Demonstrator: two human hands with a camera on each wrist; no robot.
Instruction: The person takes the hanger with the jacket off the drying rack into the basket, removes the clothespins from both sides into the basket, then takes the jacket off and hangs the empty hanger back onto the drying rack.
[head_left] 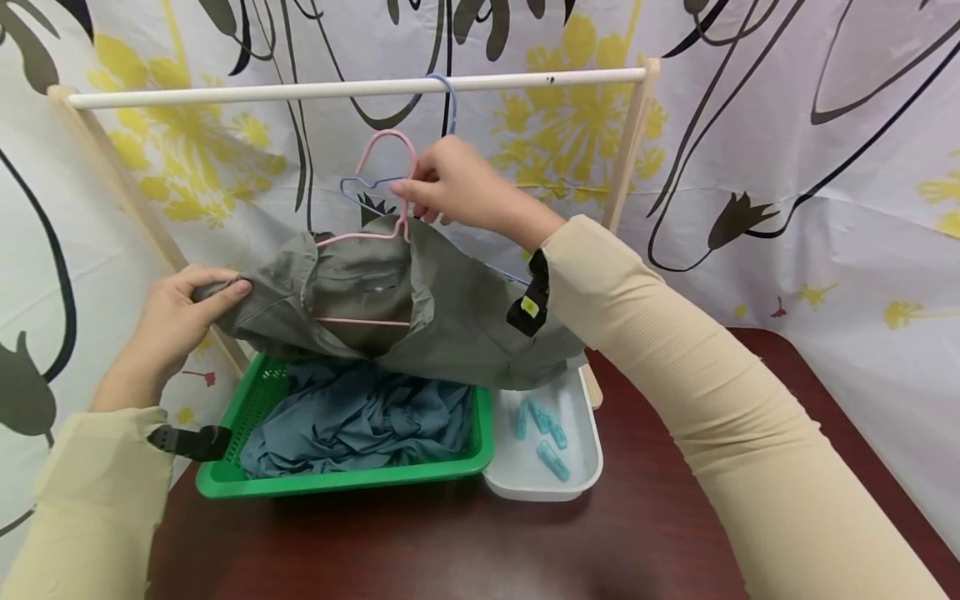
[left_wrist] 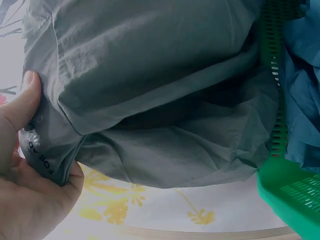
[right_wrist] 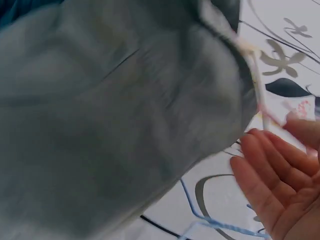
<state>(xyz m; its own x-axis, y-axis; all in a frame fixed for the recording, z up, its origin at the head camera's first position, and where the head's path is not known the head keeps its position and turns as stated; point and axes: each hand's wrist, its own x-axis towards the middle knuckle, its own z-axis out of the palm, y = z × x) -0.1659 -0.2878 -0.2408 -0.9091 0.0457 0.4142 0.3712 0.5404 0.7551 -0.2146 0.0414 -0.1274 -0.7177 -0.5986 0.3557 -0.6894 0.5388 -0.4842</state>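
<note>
A grey-green garment (head_left: 480,317) hangs on a pink hanger (head_left: 386,137), its neck opening turned toward the head camera. My right hand (head_left: 457,185) pinches the hanger near the base of its hook. At the far left, my left hand (head_left: 176,312) grips an edge of the garment between thumb and fingers. Printed lettering shows on that edge beside the left thumb (left_wrist: 31,92) in the left wrist view. Behind the garment a blue hanger (head_left: 450,92) hangs from the white rod (head_left: 300,92); the garment covers much of it.
Below the garment stands a green basket (head_left: 352,479) with blue-teal cloth (head_left: 360,425) inside. To its right a white tray (head_left: 517,479) holds several turquoise clothespins (head_left: 552,460). Wooden posts (head_left: 633,142) carry the rod at both ends. All stands on a dark red-brown table (head_left: 450,542) before a patterned curtain.
</note>
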